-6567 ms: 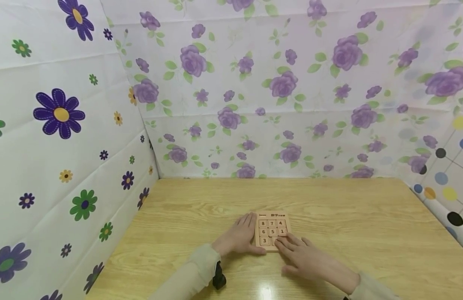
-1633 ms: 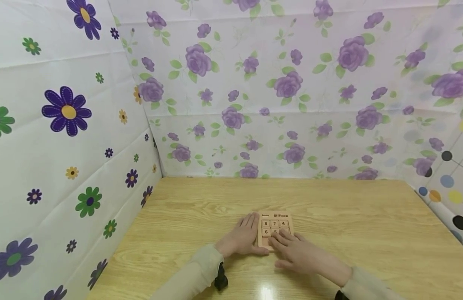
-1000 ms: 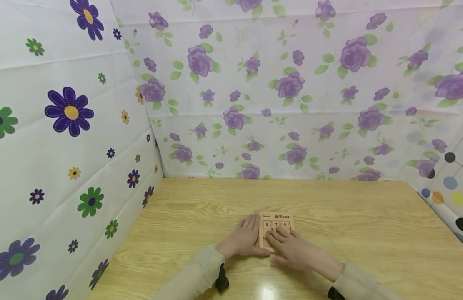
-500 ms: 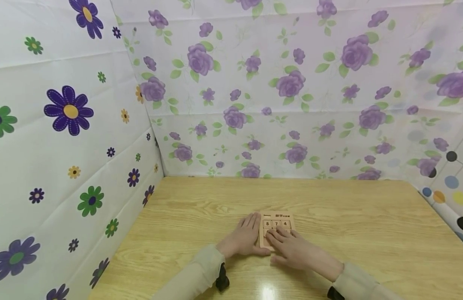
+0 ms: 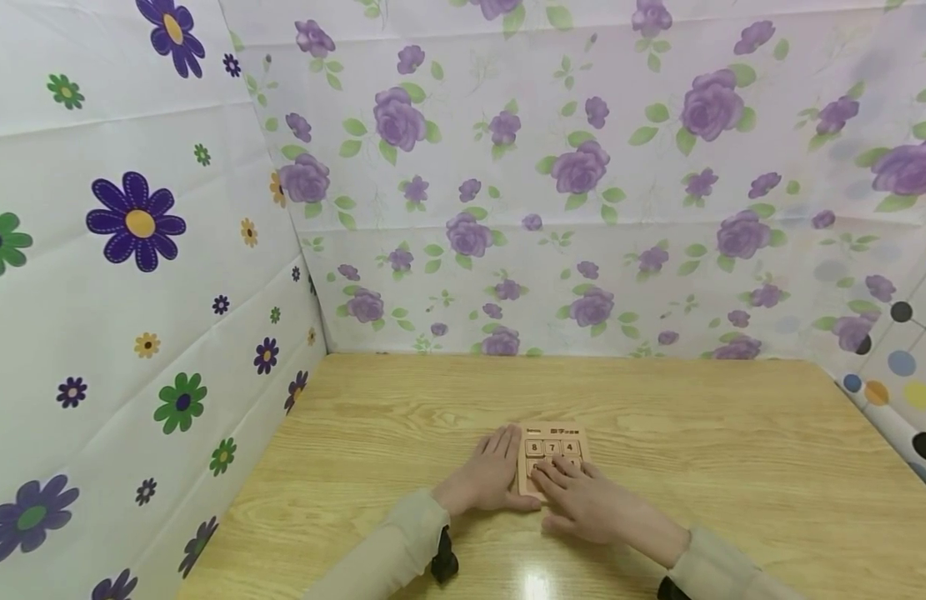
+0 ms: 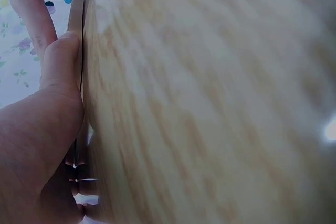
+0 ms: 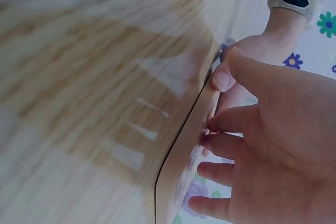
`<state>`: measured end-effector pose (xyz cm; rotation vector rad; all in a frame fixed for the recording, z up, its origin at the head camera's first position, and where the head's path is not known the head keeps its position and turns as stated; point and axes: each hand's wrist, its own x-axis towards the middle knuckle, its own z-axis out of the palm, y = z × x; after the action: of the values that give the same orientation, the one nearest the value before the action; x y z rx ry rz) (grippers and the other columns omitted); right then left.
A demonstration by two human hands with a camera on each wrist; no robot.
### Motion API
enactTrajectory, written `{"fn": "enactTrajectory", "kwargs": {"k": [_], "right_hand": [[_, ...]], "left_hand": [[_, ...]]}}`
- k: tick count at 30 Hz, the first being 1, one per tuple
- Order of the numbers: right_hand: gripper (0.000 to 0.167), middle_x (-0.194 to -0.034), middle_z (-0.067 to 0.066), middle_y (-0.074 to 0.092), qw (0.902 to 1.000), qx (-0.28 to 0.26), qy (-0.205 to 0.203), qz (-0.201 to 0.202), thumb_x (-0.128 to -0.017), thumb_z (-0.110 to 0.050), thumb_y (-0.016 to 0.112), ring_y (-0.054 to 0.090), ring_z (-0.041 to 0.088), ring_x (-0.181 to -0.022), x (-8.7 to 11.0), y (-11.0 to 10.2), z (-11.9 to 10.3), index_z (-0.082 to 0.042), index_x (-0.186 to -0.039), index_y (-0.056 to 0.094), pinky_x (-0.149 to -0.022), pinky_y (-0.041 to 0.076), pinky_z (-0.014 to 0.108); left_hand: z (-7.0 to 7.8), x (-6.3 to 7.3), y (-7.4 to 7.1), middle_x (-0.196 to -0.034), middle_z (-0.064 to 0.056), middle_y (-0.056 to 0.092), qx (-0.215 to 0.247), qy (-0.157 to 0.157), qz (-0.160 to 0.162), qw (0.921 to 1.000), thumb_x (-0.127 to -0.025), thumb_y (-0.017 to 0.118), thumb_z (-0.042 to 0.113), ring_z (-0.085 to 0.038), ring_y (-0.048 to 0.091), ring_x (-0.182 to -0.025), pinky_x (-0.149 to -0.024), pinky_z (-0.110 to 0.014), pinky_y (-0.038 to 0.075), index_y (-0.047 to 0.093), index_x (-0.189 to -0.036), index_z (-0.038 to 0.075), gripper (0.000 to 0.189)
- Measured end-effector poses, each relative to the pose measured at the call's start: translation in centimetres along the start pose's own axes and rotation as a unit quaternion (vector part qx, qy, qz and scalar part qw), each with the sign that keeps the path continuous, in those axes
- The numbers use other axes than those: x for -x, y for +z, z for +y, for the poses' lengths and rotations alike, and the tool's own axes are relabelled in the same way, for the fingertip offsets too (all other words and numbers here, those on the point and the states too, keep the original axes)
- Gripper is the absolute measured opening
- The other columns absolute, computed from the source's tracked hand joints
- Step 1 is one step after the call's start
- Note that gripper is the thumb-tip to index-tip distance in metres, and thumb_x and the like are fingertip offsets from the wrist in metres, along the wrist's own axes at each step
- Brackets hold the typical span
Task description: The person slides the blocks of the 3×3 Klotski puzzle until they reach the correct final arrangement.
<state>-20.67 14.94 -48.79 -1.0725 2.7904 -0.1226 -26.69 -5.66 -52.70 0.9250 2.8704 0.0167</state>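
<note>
A square wooden number slide puzzle [image 5: 556,432] lies flat on the table, its top row reading 8, 7, 4. My left hand [image 5: 487,477] rests along its left side with straight fingers, the thumb against the near edge. In the left wrist view, that thumb [image 6: 60,61] touches the side of the board. My right hand [image 5: 588,502] lies over the lower right part, its fingertips touching the tiles and hiding most of the lower rows. The right wrist view shows its fingers [image 7: 223,145] fairly straight, at the board's face.
The wood-grain table [image 5: 402,400] extends around the puzzle. A white cloth with purple roses [image 5: 575,250] hangs behind it, and a daisy-print cloth [image 5: 230,350] stands on the left. A dotted cloth [image 5: 890,392] is at the right. A black wrist device [image 5: 443,560] hangs under the left cuff.
Since the oldest frame, my right hand has moved left over the lower tiles. The 3 tile has left the lower left corner, which looks bare. My left hand has kept its place on the board.
</note>
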Motion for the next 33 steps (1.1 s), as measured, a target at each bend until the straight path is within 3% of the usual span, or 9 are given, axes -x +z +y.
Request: {"fn": "enactTrajectory", "kwargs": {"k": [25,33], "right_hand": [[0.068,-0.155,0.010,0.037,0.9999,-0.005,-0.006,0.012,-0.096,-0.051,0.048,0.030,0.037,-0.144,1.0,-0.2,-0.5,-0.010,-0.149,0.038,-0.113,0.029,0.063],[0.067,-0.154,0.009,0.039,1.0000,-0.003,-0.001,0.007,-0.094,-0.050,0.052,0.031,0.037,-0.143,1.5,-0.6,-0.9,-0.011,-0.148,0.040,-0.112,0.031,0.061]], "left_hand": [[0.1,0.0,-0.2,-0.162,-0.019,0.006,-0.005,-0.005,-0.007,1.0000,-0.079,0.044,0.082,-0.032,0.011,-0.151,-0.122,-0.045,0.019,0.002,-0.154,-0.001,0.120],[0.2,-0.1,-0.5,-0.161,-0.021,0.011,-0.002,-0.006,-0.005,1.0000,-0.077,0.050,0.081,-0.032,0.015,-0.150,-0.121,-0.045,0.023,0.006,-0.154,-0.003,0.122]]}}
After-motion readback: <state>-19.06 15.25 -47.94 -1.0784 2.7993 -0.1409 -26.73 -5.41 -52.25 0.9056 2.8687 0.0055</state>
